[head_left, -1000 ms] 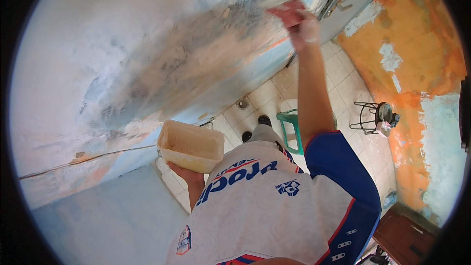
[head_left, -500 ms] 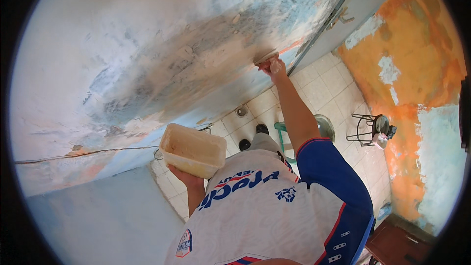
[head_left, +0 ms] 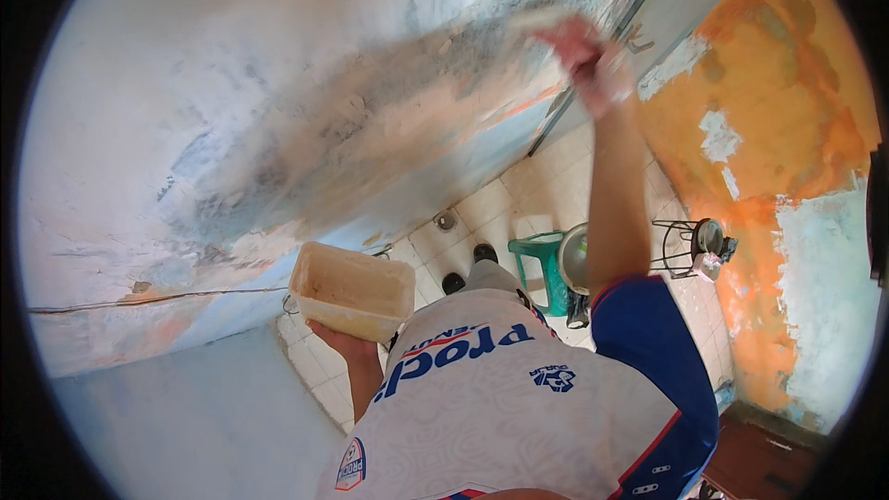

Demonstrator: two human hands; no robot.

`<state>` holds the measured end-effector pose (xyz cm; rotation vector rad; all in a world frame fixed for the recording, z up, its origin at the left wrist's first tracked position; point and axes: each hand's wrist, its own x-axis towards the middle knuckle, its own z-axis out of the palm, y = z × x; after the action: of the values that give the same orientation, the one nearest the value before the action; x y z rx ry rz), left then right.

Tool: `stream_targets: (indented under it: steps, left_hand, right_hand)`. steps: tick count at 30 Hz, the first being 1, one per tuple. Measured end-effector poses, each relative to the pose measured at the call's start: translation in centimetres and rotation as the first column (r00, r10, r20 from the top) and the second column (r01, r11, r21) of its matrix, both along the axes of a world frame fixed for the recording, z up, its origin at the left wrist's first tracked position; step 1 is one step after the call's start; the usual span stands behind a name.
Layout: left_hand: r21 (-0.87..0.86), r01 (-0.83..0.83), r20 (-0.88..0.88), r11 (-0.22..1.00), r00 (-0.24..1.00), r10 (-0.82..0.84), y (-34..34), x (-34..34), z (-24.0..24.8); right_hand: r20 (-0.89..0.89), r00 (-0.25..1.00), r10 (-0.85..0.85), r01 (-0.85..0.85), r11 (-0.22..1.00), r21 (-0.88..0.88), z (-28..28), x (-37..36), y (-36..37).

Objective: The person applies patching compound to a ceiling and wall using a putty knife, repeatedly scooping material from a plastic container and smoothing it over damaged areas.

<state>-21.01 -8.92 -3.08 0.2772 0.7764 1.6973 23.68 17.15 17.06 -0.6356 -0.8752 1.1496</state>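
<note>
High against the patchy wall (head_left: 306, 120), a blurred flat tool (head_left: 542, 18) is being gripped in the closed right hand (head_left: 593, 60) and pressed to the plaster. Lower down, a pale rectangular tub (head_left: 352, 292) is being held from beneath by the left hand (head_left: 338, 344).

Head view, single: fisheye worn on the person's head, facing steeply down over the shirt front; wall (head_left: 278, 130) close, filling 9 to 12 o'clock; tiled floor (head_left: 519, 204) far below at centre; orange wall (head_left: 787, 157) at 3 o'clock; rim bends edges.
</note>
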Motion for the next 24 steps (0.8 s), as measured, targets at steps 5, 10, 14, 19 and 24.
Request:
stream_targets:
  steps: [5,10,14,19,24]
  left_hand:
    - [-0.061,0.012,0.038,0.998,0.999,-0.010,-0.3,0.1,0.2]
    - [-0.007,0.023,0.015,1.000,1.000,-0.023,-0.7,0.1,-0.4]
    - [-0.046,0.009,0.037,0.999,0.999,-0.007,-1.2,-0.3,-1.1]
    - [-0.117,-0.084,-0.131,0.990,0.989,0.068,0.9,2.2,2.6]
    - [-0.023,-0.012,0.004,1.000,1.000,0.012,1.6,1.6,0.7]
  right_hand:
    - [0.107,0.966,-0.234,0.251,0.766,-0.592,-24.3,-4.3,-0.3]
    - [0.054,0.992,-0.118,0.129,0.857,-0.500,-24.7,-3.5,4.8]
    - [0.177,0.983,0.051,-0.040,0.997,-0.067,-4.4,-1.3,8.3]
    - [0.023,0.999,-0.046,0.048,0.997,-0.060,11.2,-4.0,0.5]
    - [0.031,0.999,0.027,-0.028,0.999,0.045,-6.1,-2.2,-0.1]
